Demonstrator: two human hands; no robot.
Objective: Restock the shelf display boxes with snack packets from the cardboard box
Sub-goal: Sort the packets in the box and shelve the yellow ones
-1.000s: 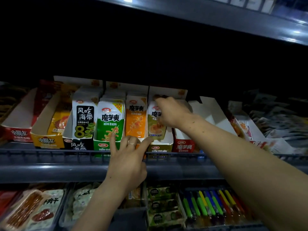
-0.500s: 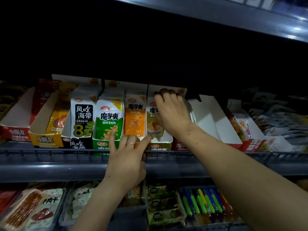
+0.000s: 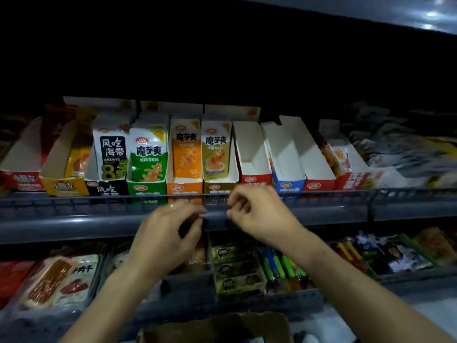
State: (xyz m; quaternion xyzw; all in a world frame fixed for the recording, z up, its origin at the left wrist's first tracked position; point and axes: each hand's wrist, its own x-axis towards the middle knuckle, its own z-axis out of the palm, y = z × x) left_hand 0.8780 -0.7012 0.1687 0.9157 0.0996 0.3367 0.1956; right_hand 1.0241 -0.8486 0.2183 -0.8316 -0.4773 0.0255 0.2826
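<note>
The long grey metal shelf (image 3: pixel 321 209) with its low wire front rail runs across the whole view, and on it stands a row of open-topped cardboard display boxes. From the left, the black display box (image 3: pixel 106 190), the green display box (image 3: pixel 146 188), the orange display box (image 3: pixel 184 188) and the olive display box (image 3: pixel 218 186) each hold upright snack packets: a black-and-white seaweed packet (image 3: pixel 111 154), a green-and-white packet (image 3: pixel 148 157), an orange packet (image 3: pixel 185 152) and an olive-gold packet (image 3: pixel 216 152). Just to their right, the red display box (image 3: pixel 252 154) and the blue display box (image 3: pixel 284 157) show only bare white inner walls. At the bottom edge, the rim of the brown cardboard box (image 3: pixel 215 325) is dimly visible; what it holds cannot be told.

Both forearms reach up from the lower corners and meet in front of the shelf rail, below the orange and olive boxes. The left hand (image 3: pixel 163 238), with a ring on one finger, is blurred, its fingers curled inward; whether its grip holds anything cannot be told. The right hand (image 3: pixel 259 214) sits just beside it, knuckles up, fingers bent toward the left hand with the fingertips drawn close together, and nothing clearly seen between them
</note>
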